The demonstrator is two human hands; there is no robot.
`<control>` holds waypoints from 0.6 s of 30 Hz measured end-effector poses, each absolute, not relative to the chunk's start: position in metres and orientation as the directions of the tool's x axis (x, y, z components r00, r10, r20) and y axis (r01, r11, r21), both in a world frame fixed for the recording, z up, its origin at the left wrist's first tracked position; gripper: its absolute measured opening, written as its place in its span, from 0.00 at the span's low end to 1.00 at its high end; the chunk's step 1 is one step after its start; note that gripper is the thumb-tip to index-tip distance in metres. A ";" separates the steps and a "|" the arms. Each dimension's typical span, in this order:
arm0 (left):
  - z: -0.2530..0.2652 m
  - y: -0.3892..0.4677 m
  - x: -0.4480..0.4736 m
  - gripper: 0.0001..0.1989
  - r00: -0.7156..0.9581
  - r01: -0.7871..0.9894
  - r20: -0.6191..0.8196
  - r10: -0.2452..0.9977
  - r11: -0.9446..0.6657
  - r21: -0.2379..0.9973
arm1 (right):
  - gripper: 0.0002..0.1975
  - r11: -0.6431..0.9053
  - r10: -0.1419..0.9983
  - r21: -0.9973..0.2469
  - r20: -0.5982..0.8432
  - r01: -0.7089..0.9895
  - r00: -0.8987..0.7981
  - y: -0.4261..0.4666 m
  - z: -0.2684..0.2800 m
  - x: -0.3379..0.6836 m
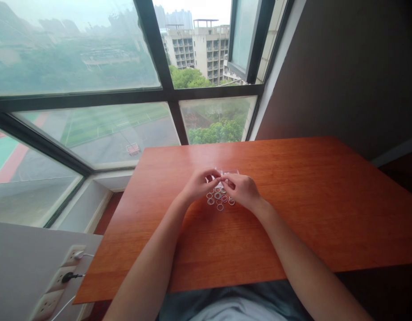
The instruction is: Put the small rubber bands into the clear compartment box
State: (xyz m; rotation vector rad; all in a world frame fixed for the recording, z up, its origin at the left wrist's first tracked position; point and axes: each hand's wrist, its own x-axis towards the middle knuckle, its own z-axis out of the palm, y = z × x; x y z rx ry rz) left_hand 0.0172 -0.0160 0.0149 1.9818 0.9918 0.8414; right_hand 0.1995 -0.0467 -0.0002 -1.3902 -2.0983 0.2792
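My left hand (199, 183) and my right hand (241, 189) meet above the middle of the wooden table, thumbs and fingertips pinched together and touching. Whatever sits between the fingertips is too small to make out. Just below the hands lie several thin, pale rings (220, 207), loosely scattered and partly overlapping on the tabletop. Behind the fingers a clear plastic container (231, 172) shows in part; the hands cover the rest of it.
The reddish-brown table (313, 200) reaches toward a dark-framed window (166, 94), with one pane swung open. A dark wall (343, 76) stands at the right. Power sockets with plugs (69, 277) are on the low wall at the left.
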 end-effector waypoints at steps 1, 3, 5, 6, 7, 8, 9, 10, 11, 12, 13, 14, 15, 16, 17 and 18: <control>0.015 -0.016 0.018 0.10 0.484 0.352 0.216 0.848 -0.415 0.839 | 0.10 0.426 0.893 -0.477 0.359 0.769 -0.272 -0.047 0.000 0.199; 0.016 -0.017 0.018 0.10 0.483 0.353 0.216 0.849 -0.414 0.839 | 0.11 0.422 0.896 -0.475 0.351 0.772 -0.274 -0.046 -0.001 0.199; 0.014 -0.016 0.018 0.09 0.471 0.362 0.224 0.853 -0.418 0.833 | 0.10 0.416 0.899 -0.479 0.347 0.773 -0.269 -0.046 -0.001 0.199; 0.013 -0.015 0.018 0.09 0.461 0.371 0.230 0.857 -0.422 0.827 | 0.10 0.413 0.900 -0.482 0.346 0.773 -0.265 -0.046 -0.001 0.199; 0.011 -0.014 0.017 0.08 0.446 0.382 0.239 0.863 -0.425 0.820 | 0.10 0.410 0.901 -0.483 0.345 0.773 -0.263 -0.046 -0.001 0.199; 0.009 -0.012 0.016 0.08 0.425 0.396 0.249 0.870 -0.426 0.813 | 0.10 0.409 0.902 -0.484 0.344 0.773 -0.261 -0.046 -0.001 0.199; 0.007 -0.010 0.015 0.08 0.396 0.411 0.261 0.880 -0.425 0.807 | 0.09 0.409 0.902 -0.484 0.343 0.774 -0.262 -0.046 -0.001 0.199; 0.005 -0.008 0.013 0.08 0.361 0.427 0.273 0.892 -0.418 0.801 | 0.09 0.408 0.903 -0.484 0.340 0.774 -0.264 -0.046 -0.001 0.199; 0.002 -0.006 0.011 0.08 0.318 0.444 0.285 0.904 -0.407 0.798 | 0.09 0.408 0.904 -0.484 0.335 0.774 -0.267 -0.046 -0.002 0.199; 0.000 -0.004 0.009 0.08 0.269 0.462 0.296 0.917 -0.392 0.795 | 0.09 0.407 0.905 -0.484 0.330 0.774 -0.270 -0.046 -0.002 0.199; -0.002 -0.002 0.007 0.08 0.223 0.478 0.303 0.926 -0.375 0.794 | 0.09 0.407 0.906 -0.486 0.324 0.774 -0.273 -0.046 -0.002 0.200; -0.004 0.000 0.005 0.08 0.180 0.495 0.309 0.934 -0.357 0.792 | 0.09 0.407 0.907 -0.488 0.319 0.772 -0.276 -0.045 -0.002 0.200; -0.006 0.001 0.003 0.08 0.148 0.510 0.312 0.939 -0.343 0.789 | 0.08 0.408 0.907 -0.492 0.315 0.769 -0.280 -0.045 -0.002 0.200; -0.008 0.003 0.002 0.08 0.127 0.523 0.313 0.941 -0.332 0.785 | 0.08 0.411 0.906 -0.495 0.313 0.765 -0.285 -0.046 -0.002 0.199; -0.009 0.003 0.001 0.08 0.115 0.535 0.314 0.942 -0.325 0.780 | 0.08 0.414 0.905 -0.497 0.313 0.763 -0.288 -0.046 -0.002 0.199; -0.010 0.004 0.000 0.08 0.111 0.545 0.315 0.943 -0.322 0.774 | 0.08 0.416 0.905 -0.498 0.312 0.761 -0.291 -0.046 -0.002 0.199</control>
